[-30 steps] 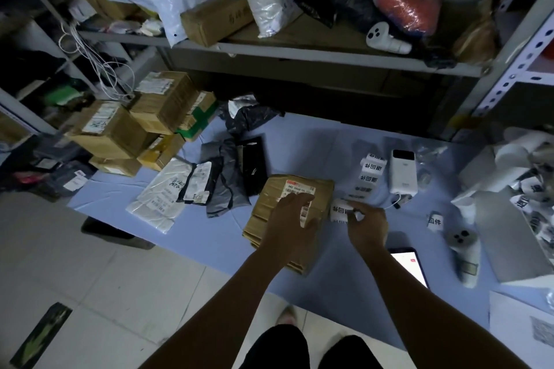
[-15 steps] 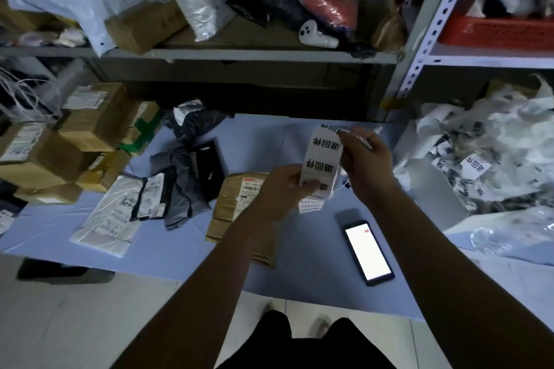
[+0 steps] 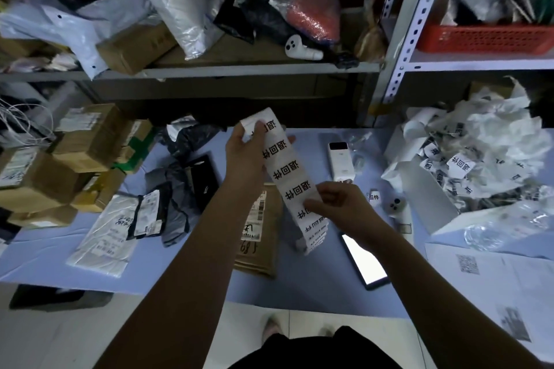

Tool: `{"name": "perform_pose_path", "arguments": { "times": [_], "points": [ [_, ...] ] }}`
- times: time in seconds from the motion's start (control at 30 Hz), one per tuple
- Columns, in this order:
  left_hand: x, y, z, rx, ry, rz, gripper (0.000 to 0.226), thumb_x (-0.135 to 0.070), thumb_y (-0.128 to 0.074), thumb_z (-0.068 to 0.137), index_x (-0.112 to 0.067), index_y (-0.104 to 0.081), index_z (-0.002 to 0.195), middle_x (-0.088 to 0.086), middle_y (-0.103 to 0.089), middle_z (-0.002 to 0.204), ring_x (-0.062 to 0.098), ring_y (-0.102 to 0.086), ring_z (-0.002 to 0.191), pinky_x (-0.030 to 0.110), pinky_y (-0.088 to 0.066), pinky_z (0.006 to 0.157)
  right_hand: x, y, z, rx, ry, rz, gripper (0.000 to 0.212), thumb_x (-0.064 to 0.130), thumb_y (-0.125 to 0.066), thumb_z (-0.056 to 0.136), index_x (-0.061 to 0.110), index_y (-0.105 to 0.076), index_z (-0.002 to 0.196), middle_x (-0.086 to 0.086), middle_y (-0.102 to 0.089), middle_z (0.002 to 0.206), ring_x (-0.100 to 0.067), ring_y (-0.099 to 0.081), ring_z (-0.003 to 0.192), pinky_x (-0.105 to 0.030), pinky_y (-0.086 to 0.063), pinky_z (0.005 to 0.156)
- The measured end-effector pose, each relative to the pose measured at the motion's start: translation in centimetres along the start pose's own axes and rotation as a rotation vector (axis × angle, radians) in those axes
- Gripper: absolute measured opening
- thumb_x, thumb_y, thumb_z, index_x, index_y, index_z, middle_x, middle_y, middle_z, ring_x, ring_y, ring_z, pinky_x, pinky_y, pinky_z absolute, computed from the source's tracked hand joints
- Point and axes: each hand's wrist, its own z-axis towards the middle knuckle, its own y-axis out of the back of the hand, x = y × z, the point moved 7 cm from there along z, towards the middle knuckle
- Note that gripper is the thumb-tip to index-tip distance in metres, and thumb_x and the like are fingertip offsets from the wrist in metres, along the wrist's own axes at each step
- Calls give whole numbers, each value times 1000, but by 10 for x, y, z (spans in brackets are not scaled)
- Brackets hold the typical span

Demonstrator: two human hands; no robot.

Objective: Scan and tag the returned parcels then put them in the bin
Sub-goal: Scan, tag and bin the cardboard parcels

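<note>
Blue table sheet [image 3: 299, 287] below steel shelving [image 3: 400, 48]; brown cardboard parcel [image 3: 257, 260] flat on it near the front edge. Pinches label strip [image 3: 289, 172] near its top with left hand [image 3: 247, 156], lower down with right hand [image 3: 341, 207]. Risks tearing or creasing the strip through a skewed pull.

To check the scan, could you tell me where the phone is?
In the head view the lit phone lies on the blue table, right of the brown parcel and just below the right hand.
</note>
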Motion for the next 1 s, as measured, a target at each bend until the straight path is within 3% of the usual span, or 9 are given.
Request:
{"name": "perform_pose_path", "arguments": {
  "times": [0.1, 0.17, 0.23, 0.3, 0.43, 0.57, 0.7, 0.83, 1.0],
  "points": [
    [10, 2, 5, 41, 113, 140, 39, -38, -56, 102, -15, -54, 134, 8, -74, 106, 29, -74, 94, 47, -60, 85, 9, 9, 4, -163, 80, 103, 10, 6, -74, 89, 5, -74, 100, -14, -78, 100, -31, -76, 91, -37, -62, 78],
    [26, -3, -3, 219, 219, 369, 48, -46, -69, 91, -17, -61, 130, 6, -76, 106, 26, -74, 97, 51, -58, 92, 19, 15, 11, -296, 130, 205, 8, 5, -71, 91, 6, -75, 98, -14, -78, 96, -27, -76, 85, -33, -60, 71],
    [42, -12, -21, 487, 235, 582, 41, -38, -78, 84, -16, -71, 118, 4, -77, 106, 24, -74, 99, 49, -57, 93, 30, 20, 20, -382, 148, 341, 9, 7, -69, 93, 6, -73, 101, -13, -78, 95, -26, -75, 83, -35, -59, 69],
    [49, -16, -30, 593, 184, 652, 29, -20, -79, 86, -10, -73, 113, 5, -78, 105, 23, -75, 98, 45, -59, 91, 39, 21, 28, -385, 155, 403, 15, 14, -67, 97, 4, -71, 107, -13, -76, 95, -27, -75, 85, -35, -59, 69],
    [27, -14, -9, 312, 10, 446, 13, -17, -66, 97, -10, -71, 107, 10, -76, 99, 30, -75, 90, 42, -63, 75, 45, 6, 31, -165, 134, 245, 24, 21, -71, 91, 8, -70, 111, -12, -77, 103, -30, -75, 95, -34, -60, 76],
    [10, -7, 13, 73, 18, 164, 5, -19, -58, 102, -19, -62, 98, 1, -76, 89, 23, -75, 83, 38, -61, 66, 17, -7, 20, 24, 7, 25, 27, 16, -80, 84, 12, -74, 110, -9, -78, 107, -31, -76, 95, -39, -63, 79],
    [0, 1, 25, -18, -10, 59, 7, -21, -56, 104, -24, -58, 97, -6, -76, 82, 17, -75, 79, 46, -62, 74, 0, 3, 17, -25, -28, -106, 17, 15, -79, 87, 22, -77, 103, 2, -79, 102, -20, -77, 89, -25, -61, 71],
    [-4, 15, 36, -100, -20, -33, 5, -20, -56, 104, -22, -59, 101, -6, -75, 79, 20, -74, 82, 53, -61, 81, -19, 20, 16, -73, -106, -221, 9, 21, -79, 87, 27, -78, 94, 5, -79, 96, -18, -77, 84, -30, -63, 71],
    [-17, 18, 41, -100, -48, -154, 19, -16, -49, 106, -10, -48, 124, -2, -77, 80, 21, -77, 78, 41, -63, 69, -50, 42, 9, -27, -249, -465, 9, 31, -78, 88, 23, -78, 92, 3, -79, 88, -19, -76, 75, -38, -63, 72]
  ]
}}
